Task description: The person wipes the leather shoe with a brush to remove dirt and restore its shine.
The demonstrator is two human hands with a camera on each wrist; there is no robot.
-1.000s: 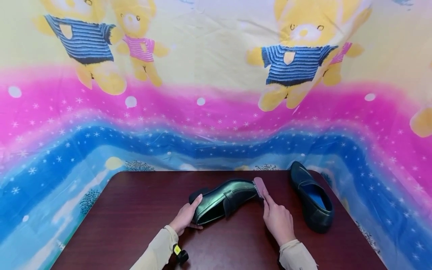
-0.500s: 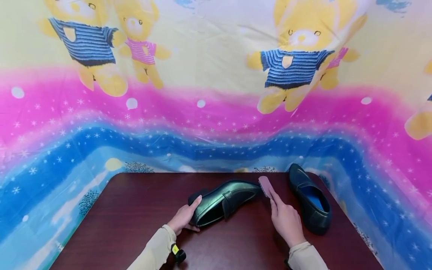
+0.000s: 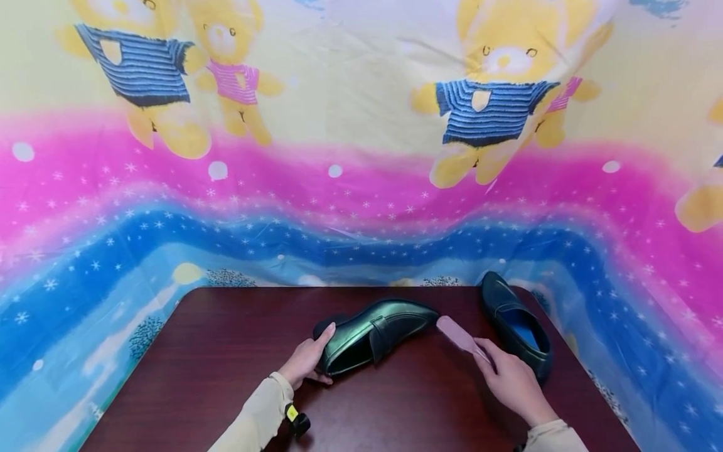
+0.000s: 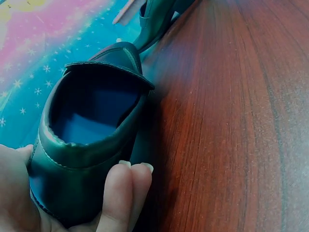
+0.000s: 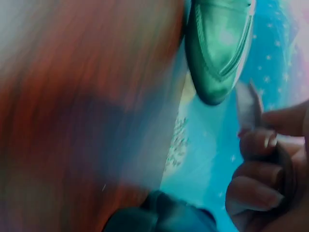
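In the head view my left hand (image 3: 309,361) grips a dark, shiny loafer (image 3: 390,329) by its heel, thumb on the side. The loafer tilts, its opening turned toward me and its toe pointing right. My right hand (image 3: 511,380) holds a pink brush (image 3: 457,334) by the handle, its head just right of the toe and apart from it. Seen from the left wrist, fingers (image 4: 118,193) wrap the heel (image 4: 72,183) below the blue-lined opening. The right wrist view has the toe (image 5: 217,58) beside the blurred brush (image 5: 248,104). The bristles are hidden.
A second dark loafer (image 3: 511,311) with a blue insole stands at the right of the brown table (image 3: 226,351), partly behind my right hand. A cloth printed with bears (image 3: 327,207) hangs along the table's back and sides.
The brush has come off the toe and moved right, then down toward me with my right hand. My left hand and the held loafer stay nearly in place.
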